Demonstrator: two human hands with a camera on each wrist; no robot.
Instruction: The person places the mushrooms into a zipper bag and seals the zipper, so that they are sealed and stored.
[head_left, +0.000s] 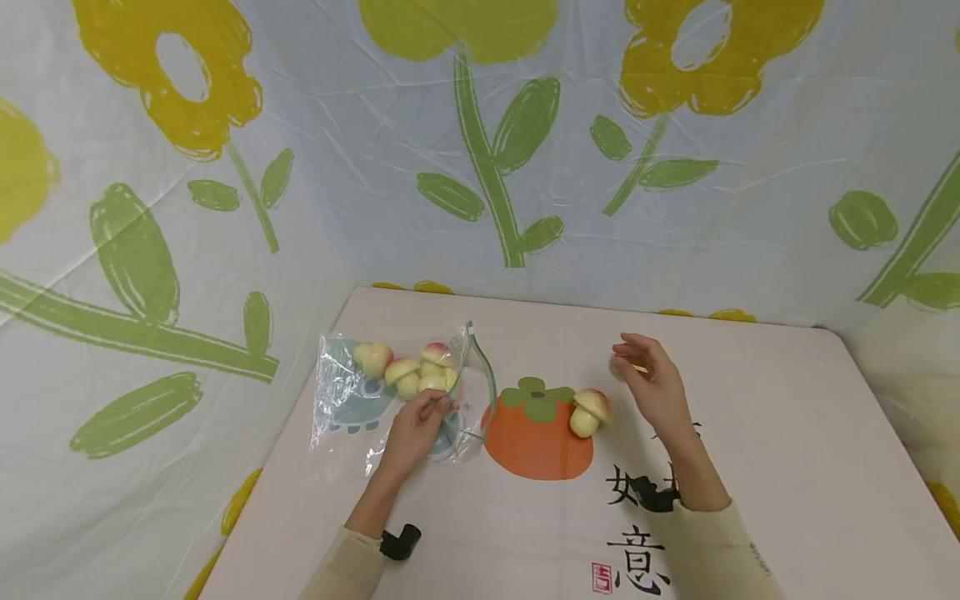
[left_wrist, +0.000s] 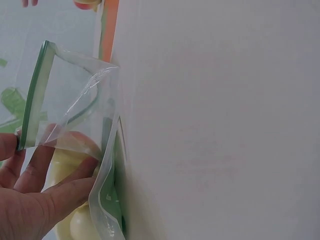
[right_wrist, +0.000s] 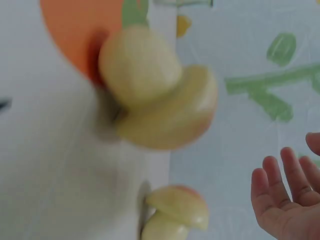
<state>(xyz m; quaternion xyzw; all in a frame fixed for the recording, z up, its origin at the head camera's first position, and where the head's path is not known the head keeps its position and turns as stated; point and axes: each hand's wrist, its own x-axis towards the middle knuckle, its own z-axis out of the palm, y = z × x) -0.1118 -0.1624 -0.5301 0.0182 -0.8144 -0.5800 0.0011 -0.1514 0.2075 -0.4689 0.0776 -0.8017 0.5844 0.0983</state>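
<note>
My left hand (head_left: 416, 429) pinches the mouth of a clear zip bag (head_left: 333, 408) with a green seal strip, at the left of the table. Inside it lie several pale yellow toy mushrooms (head_left: 405, 377) with reddish caps. The left wrist view has the fingers (left_wrist: 35, 170) at the green strip (left_wrist: 37, 90). Over the table's right half, my right hand (head_left: 656, 387) is raised with its fingers parted, holding nothing. A toy mushroom (head_left: 588, 412) lies left of it. A second mushroom (right_wrist: 177, 212) appears in the right wrist view; in the head view the right hand mostly hides it.
The pale tablecloth (head_left: 787, 433) carries a printed orange persimmon (head_left: 536, 446) and black characters (head_left: 637, 558). A flower-patterned curtain (head_left: 337, 167) hangs behind the table and along its left side.
</note>
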